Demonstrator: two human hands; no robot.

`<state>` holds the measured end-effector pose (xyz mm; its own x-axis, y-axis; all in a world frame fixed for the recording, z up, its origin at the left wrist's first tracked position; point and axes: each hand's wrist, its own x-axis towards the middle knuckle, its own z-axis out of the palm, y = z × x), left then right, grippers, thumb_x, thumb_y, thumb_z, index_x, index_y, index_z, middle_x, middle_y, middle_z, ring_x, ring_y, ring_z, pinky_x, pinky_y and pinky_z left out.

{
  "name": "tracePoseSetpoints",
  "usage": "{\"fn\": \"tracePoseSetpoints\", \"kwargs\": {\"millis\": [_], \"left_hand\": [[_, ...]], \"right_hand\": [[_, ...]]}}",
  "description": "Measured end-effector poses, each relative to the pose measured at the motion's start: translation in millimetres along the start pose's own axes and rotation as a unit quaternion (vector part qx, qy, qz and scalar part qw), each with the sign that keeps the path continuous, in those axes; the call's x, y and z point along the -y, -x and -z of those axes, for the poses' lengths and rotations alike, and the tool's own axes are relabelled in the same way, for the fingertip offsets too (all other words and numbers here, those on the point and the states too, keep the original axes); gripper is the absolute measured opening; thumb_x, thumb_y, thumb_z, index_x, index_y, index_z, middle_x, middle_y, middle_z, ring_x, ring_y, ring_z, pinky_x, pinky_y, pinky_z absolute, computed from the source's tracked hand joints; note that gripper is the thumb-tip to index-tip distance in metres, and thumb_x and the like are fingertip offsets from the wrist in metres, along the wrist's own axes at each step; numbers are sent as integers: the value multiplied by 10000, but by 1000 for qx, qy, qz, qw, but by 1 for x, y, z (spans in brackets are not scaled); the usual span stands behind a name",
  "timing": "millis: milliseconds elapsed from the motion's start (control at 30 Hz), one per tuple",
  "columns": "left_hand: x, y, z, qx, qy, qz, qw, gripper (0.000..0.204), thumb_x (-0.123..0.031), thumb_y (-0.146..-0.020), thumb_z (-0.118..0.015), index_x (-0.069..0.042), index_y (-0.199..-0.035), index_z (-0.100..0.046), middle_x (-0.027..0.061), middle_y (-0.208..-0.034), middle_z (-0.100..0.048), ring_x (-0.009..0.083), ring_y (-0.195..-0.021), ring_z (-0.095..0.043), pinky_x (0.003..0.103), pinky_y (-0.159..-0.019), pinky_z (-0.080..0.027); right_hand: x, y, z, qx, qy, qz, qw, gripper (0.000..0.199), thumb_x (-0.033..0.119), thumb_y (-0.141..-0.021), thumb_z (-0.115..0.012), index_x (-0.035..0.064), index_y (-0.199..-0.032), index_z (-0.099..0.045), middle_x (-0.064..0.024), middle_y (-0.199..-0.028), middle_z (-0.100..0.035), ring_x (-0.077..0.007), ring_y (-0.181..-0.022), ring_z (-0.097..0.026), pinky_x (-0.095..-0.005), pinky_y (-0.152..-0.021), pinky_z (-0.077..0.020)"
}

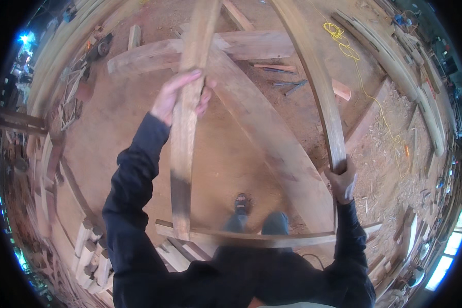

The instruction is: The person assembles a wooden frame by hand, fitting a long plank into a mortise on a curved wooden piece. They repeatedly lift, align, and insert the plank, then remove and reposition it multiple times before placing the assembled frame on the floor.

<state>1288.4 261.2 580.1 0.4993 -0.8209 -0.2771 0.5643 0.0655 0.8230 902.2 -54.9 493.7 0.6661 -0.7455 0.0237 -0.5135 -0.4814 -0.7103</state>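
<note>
My left hand (172, 97) is closed round a long wooden beam (186, 128), its thumb and fingers on opposite sides. This beam runs from near my body up past the top of the view. A second, slightly curved wooden beam (321, 84) stretches away on the right, and my right hand (343, 179) grips its near end. A wooden crosspiece (262, 239) lies across in front of my waist, meeting the near ends of both beams. Whether they are fastened there, I cannot tell. The far ends are out of view.
Wide planks (272, 138) lie crossed on the dirt floor beneath the beams. Stacked timber (92, 256) sits at the lower left, and long boards (395, 61) line the right. A yellow cord (364, 84) trails across wood chips. My sandalled foot (242, 204) shows below.
</note>
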Motion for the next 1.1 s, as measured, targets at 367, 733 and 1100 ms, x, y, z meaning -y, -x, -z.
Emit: {"fn": "tracePoseSetpoints", "kwargs": {"millis": [367,733,1100], "left_hand": [[7,-173,253,-123,-430,35,894,563,-413,-973,-798,11,-1299,-622,127,-1093,-752,174,-943,-734,329,-862,-587],[74,-306,430,-244,-281,112,921,544,-338,-919,-855,85,-1205,-665,140,-1085,-756,202,-1000,-725,346,-881,-571],[41,-563,558,60,-581,119,803,429,-403,-1115,-532,-3,-1207,-658,184,-1036,-702,316,-1011,-703,462,-885,-543]], "right_hand": [[17,-150,-215,108,-66,-110,986,552,81,-701,-817,-64,-1217,-686,-84,-800,-683,-150,-604,-658,-305,-530,-546],[64,-268,-388,65,64,-236,967,403,214,-685,-820,-14,-993,-694,-184,-749,-699,-297,-680,-724,-435,-633,-565],[124,-306,-422,40,111,-369,922,398,249,-695,-806,-26,-932,-643,-212,-753,-680,-334,-712,-703,-435,-687,-558]]}}
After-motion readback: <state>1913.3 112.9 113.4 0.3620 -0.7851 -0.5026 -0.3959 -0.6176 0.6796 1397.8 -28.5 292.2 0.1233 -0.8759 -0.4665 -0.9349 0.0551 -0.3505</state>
